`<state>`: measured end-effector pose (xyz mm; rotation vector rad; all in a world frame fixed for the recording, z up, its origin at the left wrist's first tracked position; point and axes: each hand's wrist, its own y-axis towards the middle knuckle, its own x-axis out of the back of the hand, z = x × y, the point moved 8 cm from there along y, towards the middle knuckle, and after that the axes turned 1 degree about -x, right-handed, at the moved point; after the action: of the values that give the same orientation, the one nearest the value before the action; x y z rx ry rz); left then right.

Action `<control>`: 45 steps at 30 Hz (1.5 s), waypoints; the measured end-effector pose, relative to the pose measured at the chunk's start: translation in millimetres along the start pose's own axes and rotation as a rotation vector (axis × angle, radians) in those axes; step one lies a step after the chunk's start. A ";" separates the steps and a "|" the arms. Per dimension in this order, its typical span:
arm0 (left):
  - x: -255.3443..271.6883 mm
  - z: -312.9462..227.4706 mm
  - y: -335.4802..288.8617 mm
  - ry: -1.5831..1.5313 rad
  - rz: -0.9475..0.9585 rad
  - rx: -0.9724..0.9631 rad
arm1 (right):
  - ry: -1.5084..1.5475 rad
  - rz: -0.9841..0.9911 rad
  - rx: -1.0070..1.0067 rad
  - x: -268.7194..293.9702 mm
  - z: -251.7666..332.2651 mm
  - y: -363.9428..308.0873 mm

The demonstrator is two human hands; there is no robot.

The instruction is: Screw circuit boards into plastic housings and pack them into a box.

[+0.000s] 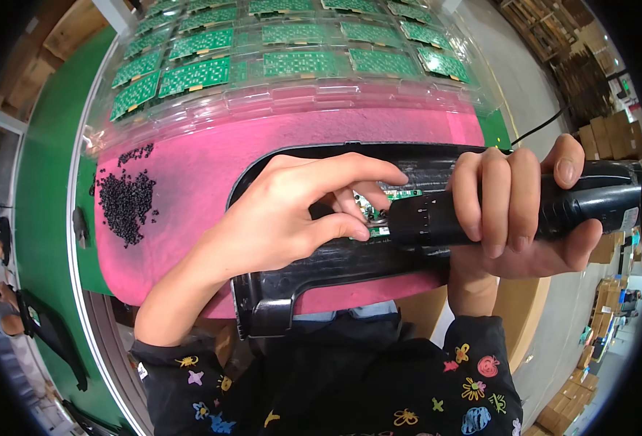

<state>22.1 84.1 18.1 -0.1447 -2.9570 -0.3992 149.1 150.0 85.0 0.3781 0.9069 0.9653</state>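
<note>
My right hand [506, 200] is wrapped round a black electric screwdriver [426, 218], which lies nearly level with its nose pointing left. At that nose a short metal bit [376, 222] meets a small green circuit board [408, 194], partly hidden by the tool and fingers. The board sits inside a long black plastic housing [321, 154] with a raised rim. My left hand [292, 211] reaches over the housing from the left. Its thumb and index finger are apart on either side of the bit, the other fingers bent between them; nothing shows in its grasp.
Small black screws [126, 207] lie in a loose pile on the pink mat [212, 156] at the left. Clear plastic trays [299, 94] with rows of green circuit boards [194, 77] stand behind. A small dark object [80, 227] rests beside the mat. Cartons [611, 134] stand at right.
</note>
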 end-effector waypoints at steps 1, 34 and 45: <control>-1.4 0.8 -0.9 -0.006 0.020 -0.005 | -0.005 -0.006 0.004 0.5 0.3 -1.5; -6.4 -20.1 -6.1 0.524 -0.042 -0.390 | -0.154 -0.010 -0.143 -6.5 -11.9 -10.7; 19.0 -9.9 -2.5 0.612 -0.247 -0.162 | -0.483 -0.141 -0.350 -11.4 -32.1 -18.8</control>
<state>4.5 80.5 30.0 0.2799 -2.3392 -0.5911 130.7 127.0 59.6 0.2286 0.3121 0.8320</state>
